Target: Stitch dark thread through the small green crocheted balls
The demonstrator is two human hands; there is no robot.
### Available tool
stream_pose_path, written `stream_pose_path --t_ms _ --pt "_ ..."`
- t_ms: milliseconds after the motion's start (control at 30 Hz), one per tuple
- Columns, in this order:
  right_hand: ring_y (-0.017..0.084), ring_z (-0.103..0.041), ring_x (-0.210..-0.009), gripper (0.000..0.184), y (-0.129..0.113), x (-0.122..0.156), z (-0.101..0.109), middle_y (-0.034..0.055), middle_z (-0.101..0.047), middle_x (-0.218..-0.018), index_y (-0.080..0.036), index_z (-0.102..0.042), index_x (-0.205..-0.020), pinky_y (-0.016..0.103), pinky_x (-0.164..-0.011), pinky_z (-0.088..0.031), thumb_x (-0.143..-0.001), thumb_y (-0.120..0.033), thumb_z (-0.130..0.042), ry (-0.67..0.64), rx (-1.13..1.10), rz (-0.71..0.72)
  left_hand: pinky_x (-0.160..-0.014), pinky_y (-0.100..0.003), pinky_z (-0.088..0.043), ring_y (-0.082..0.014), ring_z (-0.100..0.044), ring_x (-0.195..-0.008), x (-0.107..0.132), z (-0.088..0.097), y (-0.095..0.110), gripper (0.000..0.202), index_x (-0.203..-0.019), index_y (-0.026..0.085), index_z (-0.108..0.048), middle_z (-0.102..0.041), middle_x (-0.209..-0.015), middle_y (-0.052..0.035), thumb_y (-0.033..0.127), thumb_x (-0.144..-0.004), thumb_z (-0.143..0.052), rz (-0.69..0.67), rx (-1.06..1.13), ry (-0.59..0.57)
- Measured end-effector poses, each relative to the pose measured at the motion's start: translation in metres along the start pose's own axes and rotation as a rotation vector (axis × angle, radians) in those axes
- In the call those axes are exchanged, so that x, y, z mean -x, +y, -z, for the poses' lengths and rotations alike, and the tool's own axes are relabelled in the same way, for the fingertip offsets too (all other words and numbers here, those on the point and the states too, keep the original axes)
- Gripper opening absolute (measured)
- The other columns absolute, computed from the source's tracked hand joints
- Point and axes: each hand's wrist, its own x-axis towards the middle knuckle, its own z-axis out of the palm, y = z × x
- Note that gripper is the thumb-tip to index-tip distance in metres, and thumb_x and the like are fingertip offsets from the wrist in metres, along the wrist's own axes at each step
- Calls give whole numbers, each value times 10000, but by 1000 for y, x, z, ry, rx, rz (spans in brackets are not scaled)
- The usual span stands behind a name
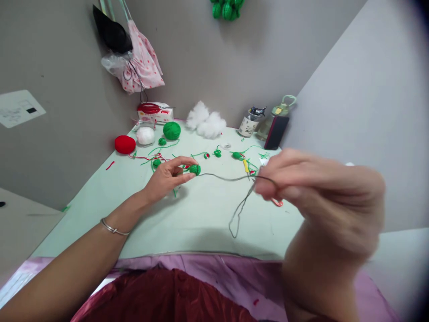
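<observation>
Right grip (321,197) foremost, I am pinching dark thread (231,180) between closed fingertips, a loop dangling beneath. It is running across to a small green ball (195,169), which my left grip (166,173) is holding between thumb and fingers above the counter (204,223). Beyond, white stuffing (211,125) is lying near green yarn (172,130).
</observation>
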Motion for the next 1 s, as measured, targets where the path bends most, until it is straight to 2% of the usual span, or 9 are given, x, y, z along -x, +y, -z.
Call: stream_pose_path --t_ms 67,133,200,267,367,467,600,767,1000 --pt "145 -626 -708 92 1 -3 4 56 -729 -857 -274 -825 -912 286 -515 -417 -919 -280 -734 4 214 95 -458 -222 -310 -66 -384 -527 -1 2 0 287 -1043 229 -731 -685 -952 -42 345 -789 -801 25 71 9" --pt "111 -573 -628 145 8 -8 7 20 -694 -757 -260 -821 -985 267 -505 -394 -948 -211 -690 153 329 163 -439 -204 -300 -51 -377 -517 -2 3 2 318 -1087 235 -695 -691 -1017 -46 345 -806 -794 53 144 2" --pt "86 -484 -533 166 21 -13 6 -28 -590 -616 -235 -805 -1035 251 -486 -370 -975 -219 -652 284 352 154 -431 -196 -289 -45 -366 -510 -2 3 4 335 -1122 241 -673 -692 -1012 -44 343 -823 -785 67 190 -10" --pt "89 -475 -541 219 37 -14 -1 -39 -554 -607 -222 -772 -1124 243 -518 -400 -1010 -243 -586 224 354 87 -437 -198 -294 -42 -363 -517 -2 3 4 348 -1148 238 -676 -690 -1044 -52 342 -833 -781 70 190 -10" --pt "99 -536 -627 304 60 -10 -20 -32 -610 -702 -230 -666 -1271 247 -627 -468 -1043 -236 -465 -41 333 -44 -450 -200 -315 -35 -366 -527 -1 2 5 347 -1166 238 -691 -678 -1110 -56 330 -841 -775 76 142 2" --pt "97 -541 -619 197 76 -4 -40 -37 -612 -700 -212 -641 -1127 240 -625 -456 -1038 -249 -469 -102 298 -133 -467 -190 -341 -48 -434 -569 0 3 4 316 -1133 241 -686 -679 -1094 -43 305 -838 -781 68 111 14" --pt "110 -530 -687 110 84 -1 -52 -8 -586 -749 -202 -677 -861 249 -653 -423 -963 -223 -639 8 449 -4 -474 -183 -356 -74 -502 -620 1 2 5 313 -1145 244 -658 -697 -1057 -43 294 -854 -764 48 121 -6" --pt "109 -487 -653 110 90 1 -54 -6 -537 -734 -196 -715 -874 248 -627 -395 -945 -145 -648 1 528 90 -468 -184 -350 -77 -506 -624 1 1 7 312 -1145 237 -661 -708 -1049 -48 281 -853 -761 27 106 -2" --pt "110 -482 -650 126 95 2 -58 -9 -523 -732 -198 -702 -874 252 -617 -380 -951 -134 -626 -19 549 83 -482 -191 -370 -96 -531 -674 1 1 6 307 -1138 246 -683 -718 -1064 -45 284 -846 -772 12 83 2"
